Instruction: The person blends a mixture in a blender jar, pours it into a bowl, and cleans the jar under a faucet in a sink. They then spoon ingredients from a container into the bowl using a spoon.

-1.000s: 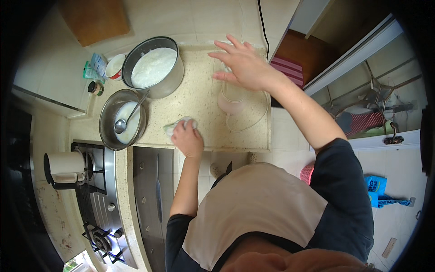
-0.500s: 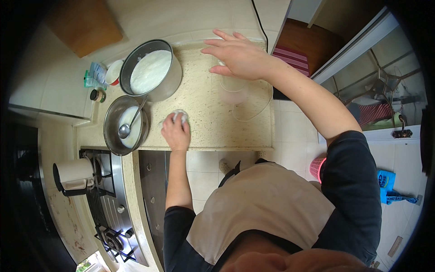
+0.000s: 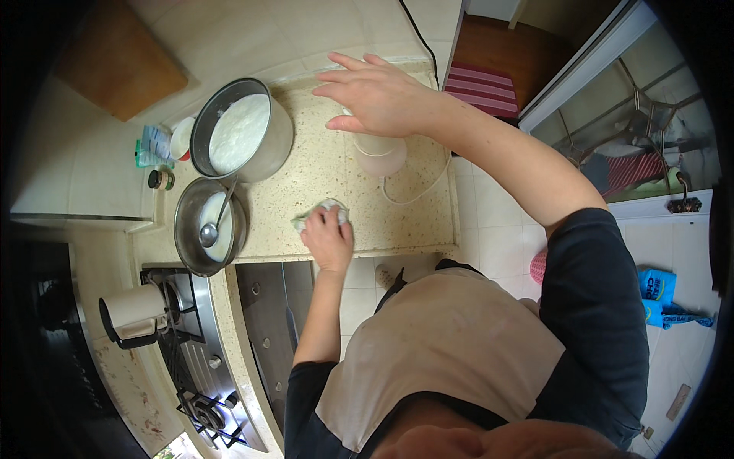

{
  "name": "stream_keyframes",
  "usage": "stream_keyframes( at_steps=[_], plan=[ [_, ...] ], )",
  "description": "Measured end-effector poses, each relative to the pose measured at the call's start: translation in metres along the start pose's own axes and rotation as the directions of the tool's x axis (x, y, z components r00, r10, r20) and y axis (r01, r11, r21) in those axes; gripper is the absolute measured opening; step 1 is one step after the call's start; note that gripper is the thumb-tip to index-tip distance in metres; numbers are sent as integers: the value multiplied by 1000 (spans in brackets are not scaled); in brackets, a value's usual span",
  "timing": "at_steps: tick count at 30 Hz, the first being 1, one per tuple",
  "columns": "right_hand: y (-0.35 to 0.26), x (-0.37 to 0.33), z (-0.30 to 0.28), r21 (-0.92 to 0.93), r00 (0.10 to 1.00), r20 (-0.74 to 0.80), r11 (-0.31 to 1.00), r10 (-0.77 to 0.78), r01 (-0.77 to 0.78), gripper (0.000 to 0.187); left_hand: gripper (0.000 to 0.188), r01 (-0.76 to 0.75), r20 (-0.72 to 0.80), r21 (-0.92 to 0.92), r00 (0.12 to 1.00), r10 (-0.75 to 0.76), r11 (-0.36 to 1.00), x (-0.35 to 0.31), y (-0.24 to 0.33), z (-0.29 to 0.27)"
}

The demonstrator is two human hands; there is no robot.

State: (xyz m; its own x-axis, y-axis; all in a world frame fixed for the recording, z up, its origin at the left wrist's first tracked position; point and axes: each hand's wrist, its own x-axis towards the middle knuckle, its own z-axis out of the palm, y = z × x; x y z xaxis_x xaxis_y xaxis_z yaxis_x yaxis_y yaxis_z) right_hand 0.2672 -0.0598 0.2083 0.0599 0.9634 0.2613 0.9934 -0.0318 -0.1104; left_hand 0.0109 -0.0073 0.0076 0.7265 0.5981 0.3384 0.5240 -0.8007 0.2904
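My left hand (image 3: 327,239) presses a crumpled pale cloth (image 3: 332,206) onto the speckled countertop (image 3: 283,222) near its front edge, fingers curled over it. Farther off and to the right, my right hand (image 3: 378,96) is open, its fingers stretched and spread. It reaches above a pale, pinkish-based container or appliance (image 3: 380,158) with a white cord (image 3: 419,197). My hand covers the upper part of that object, and whether the palm touches it I cannot tell. Left of the cloth sits a metal bowl (image 3: 237,241) of white liquid, a ladle (image 3: 209,233) resting in it.
Behind the bowl stands a large pot (image 3: 274,145) filled with something white. A small jar (image 3: 160,180), a white cup (image 3: 182,139) and a packet (image 3: 155,145) line the wall. At lower left, a pale kettle-like vessel (image 3: 138,310) stands on the gas stove (image 3: 200,336).
My left hand has slid to the right along the counter with the cloth. The right hand stays spread over the pale object. The whole view has shifted slightly.
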Motion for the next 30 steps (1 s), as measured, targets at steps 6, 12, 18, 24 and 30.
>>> stream_keyframes(
  at_steps=[6,12,18,24,30],
  plan=[
    [2,3,5,55,999,-31,998,-15,17,56,36,-225,216,-375,922,321,899,-34,76,13],
    [3,4,2,30,999,-7,999,-42,42,55,30,-443,136,-555,787,602,704,6,139,34],
    [13,1,4,104,999,-14,994,-40,41,52,32,-373,204,-478,834,513,795,-12,108,12],
    [8,1,-16,81,991,131,996,-34,23,50,31,-131,17,-170,991,136,977,-6,23,0],
    [11,2,-16,137,984,151,988,-95,74,50,30,33,-167,47,986,-25,998,0,15,8]
  ],
)
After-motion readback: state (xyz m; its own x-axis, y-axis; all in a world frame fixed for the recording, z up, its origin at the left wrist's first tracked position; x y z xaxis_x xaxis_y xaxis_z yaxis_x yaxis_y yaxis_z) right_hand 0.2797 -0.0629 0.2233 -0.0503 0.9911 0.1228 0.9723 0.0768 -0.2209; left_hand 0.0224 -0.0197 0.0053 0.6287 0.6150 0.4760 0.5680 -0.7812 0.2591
